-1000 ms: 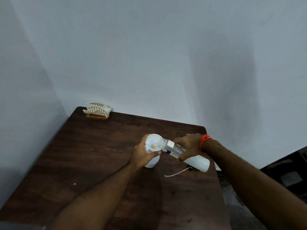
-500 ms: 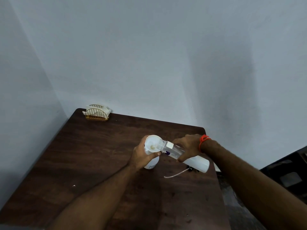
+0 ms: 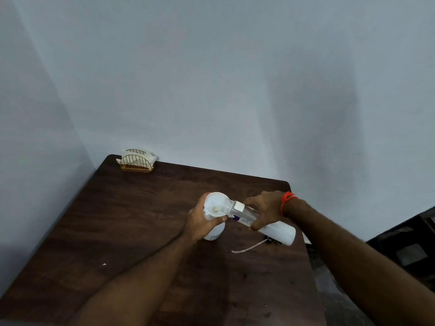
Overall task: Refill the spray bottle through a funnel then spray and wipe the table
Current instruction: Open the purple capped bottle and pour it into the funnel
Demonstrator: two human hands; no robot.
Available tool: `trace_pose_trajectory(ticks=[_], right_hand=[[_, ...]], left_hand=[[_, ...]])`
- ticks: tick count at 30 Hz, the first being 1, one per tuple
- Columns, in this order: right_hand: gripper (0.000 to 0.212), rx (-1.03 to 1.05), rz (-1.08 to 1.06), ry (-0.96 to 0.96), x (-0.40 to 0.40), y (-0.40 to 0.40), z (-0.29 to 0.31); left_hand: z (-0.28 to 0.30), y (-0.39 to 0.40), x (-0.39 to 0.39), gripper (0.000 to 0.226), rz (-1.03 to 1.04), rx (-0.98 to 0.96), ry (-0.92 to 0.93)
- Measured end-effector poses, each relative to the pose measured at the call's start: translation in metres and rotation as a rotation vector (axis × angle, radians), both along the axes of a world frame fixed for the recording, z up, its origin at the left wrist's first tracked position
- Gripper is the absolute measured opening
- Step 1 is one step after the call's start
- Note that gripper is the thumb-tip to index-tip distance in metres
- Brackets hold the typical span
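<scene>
A white spray bottle point(image 3: 214, 231) stands upright on the dark wooden table point(image 3: 131, 227), with a white funnel point(image 3: 215, 203) seated in its neck. My left hand point(image 3: 200, 222) is wrapped around the funnel and the bottle's neck. My right hand point(image 3: 264, 209) grips a clear refill bottle point(image 3: 240, 211), tipped on its side with its mouth over the funnel bowl. The spray head lies on the table behind my right hand; only its thin dip tube point(image 3: 249, 247) and a dark part show.
A gold wire holder with white napkins point(image 3: 136, 160) stands at the table's far left corner. A white cylinder point(image 3: 280, 232) lies at the table's right edge under my right hand. Grey walls close the left and back. Dark objects point(image 3: 412, 245) sit on the floor, right.
Both hands and the bottles hold nearly the same pose; the view has shifted only slightly.
</scene>
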State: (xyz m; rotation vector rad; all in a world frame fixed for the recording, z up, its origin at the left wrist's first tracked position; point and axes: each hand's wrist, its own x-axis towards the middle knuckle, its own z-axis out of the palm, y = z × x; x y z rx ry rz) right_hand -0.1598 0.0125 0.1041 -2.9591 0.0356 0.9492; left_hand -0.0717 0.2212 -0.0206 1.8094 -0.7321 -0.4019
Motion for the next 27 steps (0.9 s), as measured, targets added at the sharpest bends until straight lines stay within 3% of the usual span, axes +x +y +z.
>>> trace_pose_trajectory(ticks=[27], right_hand=[[0.064, -0.005, -0.02, -0.014, -0.0045, 0.0018, 0.0058]], left_hand=[[-0.0035, -0.0028, -0.0002, 0.071, 0.001, 0.007, 0.017]])
